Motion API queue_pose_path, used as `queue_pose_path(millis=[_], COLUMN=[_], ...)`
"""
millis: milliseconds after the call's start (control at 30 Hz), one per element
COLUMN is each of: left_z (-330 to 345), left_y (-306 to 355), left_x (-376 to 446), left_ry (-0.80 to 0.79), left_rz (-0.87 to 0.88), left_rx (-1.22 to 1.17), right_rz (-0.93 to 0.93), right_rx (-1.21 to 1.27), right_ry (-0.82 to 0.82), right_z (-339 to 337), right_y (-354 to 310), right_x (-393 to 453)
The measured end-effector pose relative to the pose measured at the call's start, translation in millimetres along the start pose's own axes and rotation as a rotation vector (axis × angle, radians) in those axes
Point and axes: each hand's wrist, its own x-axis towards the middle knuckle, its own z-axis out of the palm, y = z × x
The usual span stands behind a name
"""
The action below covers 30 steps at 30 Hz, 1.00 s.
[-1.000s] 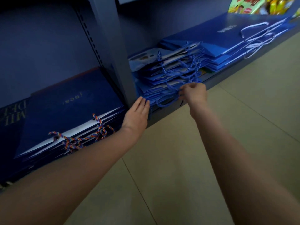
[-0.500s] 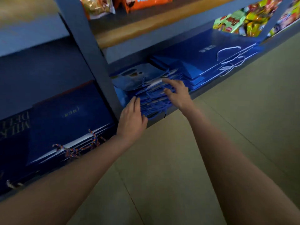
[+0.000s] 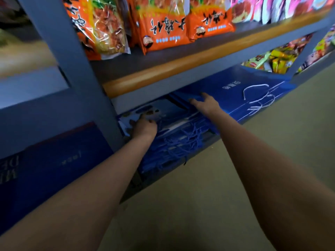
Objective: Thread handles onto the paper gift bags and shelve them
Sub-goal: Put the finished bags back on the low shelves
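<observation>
A stack of flat blue paper gift bags (image 3: 174,142) with blue rope handles lies on the bottom shelf. My left hand (image 3: 144,126) rests on top of the stack at its left end, fingers curled against the top bag. My right hand (image 3: 206,105) lies on the stack's back right, fingers spread and reaching under the upper shelf. Whether either hand grips a bag is unclear. A larger blue bag (image 3: 241,93) with white rope handles lies to the right.
A grey upright post (image 3: 76,69) stands left of the stack. Dark navy bags (image 3: 59,156) lie on the shelf left of the post. Orange snack packets (image 3: 163,24) fill the shelf above, behind a wooden rail (image 3: 181,69). Beige floor (image 3: 208,205) is below.
Both hands moved from the stack's front edge and handles onto its top and deeper into the shelf. The camera tilted up, showing the snack shelf.
</observation>
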Motion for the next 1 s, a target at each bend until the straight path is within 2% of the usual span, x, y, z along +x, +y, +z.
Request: queue_pose_path(millis=[100, 200, 300, 367, 600, 733, 900, 1000], left_z=[18.5, 27.7, 38.8, 47.5, 64.1, 60.8, 76.1, 83.2], left_y=[-0.3, -9.9, -17.1, -19.2, -33.0, -40.9, -42.2, -52.4], left_x=[-1.5, -22.1, -22.6, -26.0, -31.8, -41.4, -58.7, -78.4], left_ry=[-0.074, -0.095, -0.092, -0.077, 0.039, 0.053, 0.18, 0.266], left_rz=[-0.02, 0.014, 0.048, 0.027, 0.025, -0.037, 0.012, 0.032], left_rx=[0.067, 0.015, 0.008, 0.001, -0.06, -0.121, -0.209, -0.251], right_rz=[-0.017, -0.035, 0.042, 0.089, 0.237, 0.196, 0.118, 0.026], right_rx=[-0.055, -0.244, -0.172, -0.073, 0.376, 0.362, 0.425, 0.3], right_ry=[-0.038, -0.143, -0.353, -0.422, -0.433, -0.42, -0.429, -0.502], right_z=[-3.6, 1.4, 5.0, 7.7, 27.9, 36.6, 33.8, 33.3], right_y=[14.0, 26.8, 56.5, 74.8, 100.5, 84.9, 71.2, 63.7], right_x=[22.2, 37.3, 46.3, 46.6, 27.6, 28.7, 33.2, 31.1])
